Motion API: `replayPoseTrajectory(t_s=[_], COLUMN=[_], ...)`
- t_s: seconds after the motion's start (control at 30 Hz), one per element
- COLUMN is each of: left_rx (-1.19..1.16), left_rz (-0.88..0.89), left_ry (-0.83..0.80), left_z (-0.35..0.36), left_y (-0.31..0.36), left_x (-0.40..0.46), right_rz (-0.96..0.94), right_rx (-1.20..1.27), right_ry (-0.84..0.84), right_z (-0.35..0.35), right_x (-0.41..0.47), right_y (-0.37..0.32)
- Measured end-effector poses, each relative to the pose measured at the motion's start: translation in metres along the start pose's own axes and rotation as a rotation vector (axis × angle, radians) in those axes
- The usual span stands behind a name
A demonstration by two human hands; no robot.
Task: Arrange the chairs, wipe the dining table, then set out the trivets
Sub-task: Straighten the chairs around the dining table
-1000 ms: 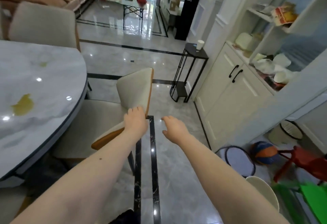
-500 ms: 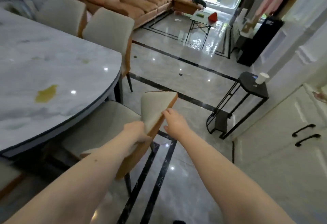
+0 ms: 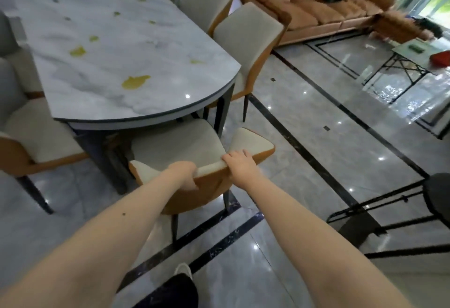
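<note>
A cream chair with an orange back (image 3: 175, 147) stands at the near end of the marble dining table (image 3: 102, 81), its seat partly under the tabletop. My left hand (image 3: 181, 171) grips the top edge of its backrest. My right hand (image 3: 239, 164) grips the same edge further right. Several yellow stains (image 3: 135, 81) lie on the tabletop. No trivets or cloth are in view.
Two matching chairs (image 3: 246, 37) stand along the table's far right side, another (image 3: 34, 137) at the near left. A black metal side table (image 3: 394, 212) is close on my right. An orange sofa (image 3: 314, 5) and a small folding table (image 3: 414, 56) stand further off.
My right hand has come onto the backrest and now grips it beside the left. The chair has turned square to the table, and my view has swung left over the tabletop.
</note>
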State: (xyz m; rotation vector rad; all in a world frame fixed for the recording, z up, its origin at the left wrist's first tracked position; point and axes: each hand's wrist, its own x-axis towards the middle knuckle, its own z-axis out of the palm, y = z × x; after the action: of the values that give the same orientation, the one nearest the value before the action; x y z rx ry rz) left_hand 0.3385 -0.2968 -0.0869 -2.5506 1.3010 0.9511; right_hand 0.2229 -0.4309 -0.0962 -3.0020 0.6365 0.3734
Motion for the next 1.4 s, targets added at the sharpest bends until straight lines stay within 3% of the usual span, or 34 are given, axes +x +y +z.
replayPoseTrajectory(t_s=[0.3,0.43,0.63,0.77,1.0,1.13,1.4], left_rx=[0.037,0.016,-0.028,-0.127,-0.151,-0.124,0.013], left_rz=[-0.008,-0.051,-0.138,-0.217,-0.345,-0.445,-0.668], left_ry=[-0.125,-0.101,-0.063,0.002,0.141,0.139,0.174], left_z=[-0.012,-0.009,-0.006,0.001,-0.004,-0.002,0.0], left_y=[0.003,0.005,0.017,0.034,0.09,0.101,0.117], left_x=[0.012,0.01,0.006,0.009,0.034,0.036,0.044], right_rz=[-0.141,-0.243,-0.487,-0.591,-0.549,-0.536,-0.484], right_rx=[-0.001,-0.001,-0.177,-0.217,-0.213,-0.035,-0.031], right_ry=[-0.099,-0.147,-0.041,-0.056,-0.093,-0.137,-0.03], right_z=[-0.002,-0.004,-0.008,-0.011,-0.015,-0.01,0.002], right_x=[0.024,0.03,0.037,0.044,0.062,0.065,0.067], right_y=[0.024,0.033,0.051,0.072,0.12,0.14,0.168])
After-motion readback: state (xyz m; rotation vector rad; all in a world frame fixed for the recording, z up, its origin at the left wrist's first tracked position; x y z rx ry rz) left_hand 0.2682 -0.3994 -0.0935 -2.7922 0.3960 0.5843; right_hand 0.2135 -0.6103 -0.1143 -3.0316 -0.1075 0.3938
